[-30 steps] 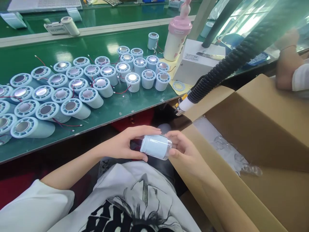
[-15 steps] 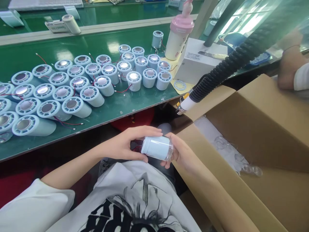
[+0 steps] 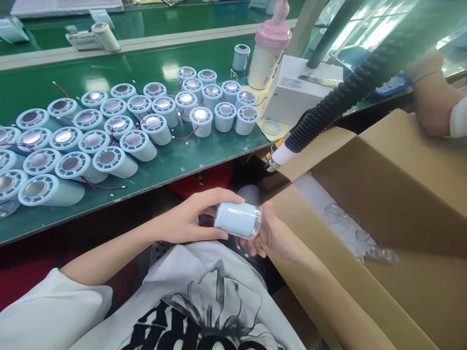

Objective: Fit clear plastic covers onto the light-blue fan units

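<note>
My left hand (image 3: 197,214) grips a light blue cylinder in a clear cover (image 3: 238,219), with the thumb and fingers on opposite sides of one end. The cylinder lies nearly sideways above my lap, its clear rounded end pointing right. Beside that end is my right hand (image 3: 268,232), thumb raised off the cover and fingers loosely apart; some fingertips are under or behind the cylinder, so contact there is hard to judge. A thin red wire (image 3: 239,247) hangs below it. Several similar light blue cylinders (image 3: 144,143) with silver discs and red wires stand on the green bench (image 3: 175,160).
An open cardboard box (image 3: 394,194) at my right holds clear plastic pieces (image 3: 365,240). A black corrugated hose (image 3: 324,116) slopes down near the box. A pink-topped bottle (image 3: 268,53) and a white metal box (image 3: 292,92) stand behind. Another person's arm (image 3: 432,97) is at far right.
My right hand has eased off the cylinder's clear end, its thumb moving right and its fingers loosening. A red wire now shows beneath. My left hand keeps its hold.
</note>
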Demonstrator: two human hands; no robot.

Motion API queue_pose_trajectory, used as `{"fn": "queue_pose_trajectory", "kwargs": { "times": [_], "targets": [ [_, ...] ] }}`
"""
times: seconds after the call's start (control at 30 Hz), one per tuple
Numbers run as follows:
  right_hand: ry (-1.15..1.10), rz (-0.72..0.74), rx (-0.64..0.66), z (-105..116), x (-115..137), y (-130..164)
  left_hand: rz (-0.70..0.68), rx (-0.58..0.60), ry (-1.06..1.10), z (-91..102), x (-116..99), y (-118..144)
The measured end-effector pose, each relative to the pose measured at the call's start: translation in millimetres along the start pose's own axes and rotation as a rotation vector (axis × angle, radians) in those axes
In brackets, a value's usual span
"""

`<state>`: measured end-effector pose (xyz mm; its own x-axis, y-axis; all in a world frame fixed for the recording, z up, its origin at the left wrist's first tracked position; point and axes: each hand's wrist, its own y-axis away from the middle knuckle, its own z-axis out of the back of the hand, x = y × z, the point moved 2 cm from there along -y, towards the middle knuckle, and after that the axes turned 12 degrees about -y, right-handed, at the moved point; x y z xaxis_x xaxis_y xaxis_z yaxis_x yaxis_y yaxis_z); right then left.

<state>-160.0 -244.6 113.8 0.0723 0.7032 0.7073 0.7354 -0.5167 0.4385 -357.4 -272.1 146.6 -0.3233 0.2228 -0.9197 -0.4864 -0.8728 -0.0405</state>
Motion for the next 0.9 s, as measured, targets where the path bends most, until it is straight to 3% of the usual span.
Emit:
{"fn": "queue_pose_trajectory", "kwargs": {
  "times": [0.13,0.2,0.27,0.37,0.47,0.67,0.77,0.83,0.9],
  "targets": [
    [0.447,0.648,-0.053,4.8,7.2,10.1,0.161,-0.017,0.127,-1.4,-0.8,1.9],
    [0.638,0.774,-0.014,2.6,8.1,14.1,0.186,-0.001,0.159,-1.5,0.2,1.4],
    [0.601,0.724,-0.012,2.1,7.4,14.9,0.162,0.028,0.175,-1.4,0.7,0.4],
    [0.296,0.521,-0.041,3.8,5.3,13.4,0.093,0.051,0.191,-0.8,0.2,-0.7],
    [0.166,0.427,-0.045,5.7,5.7,13.1,0.125,0.071,0.253,-1.3,2.1,-0.8],
    [0.278,0.399,-0.121,7.5,6.0,11.6,0.256,0.126,0.401,-13.2,16.1,-4.3],
    [0.299,0.359,-0.082,8.3,6.1,7.7,0.352,0.107,0.473,-16.8,17.1,-4.3],
    [0.416,0.341,-0.025,21.5,12.3,3.5,0.473,0.089,0.466,-8.0,16.2,-6.0],
    [0.548,0.362,-0.185,57.2,27.4,2.4,0.558,-0.024,0.331,13.5,18.5,-17.9]
  ]
}}
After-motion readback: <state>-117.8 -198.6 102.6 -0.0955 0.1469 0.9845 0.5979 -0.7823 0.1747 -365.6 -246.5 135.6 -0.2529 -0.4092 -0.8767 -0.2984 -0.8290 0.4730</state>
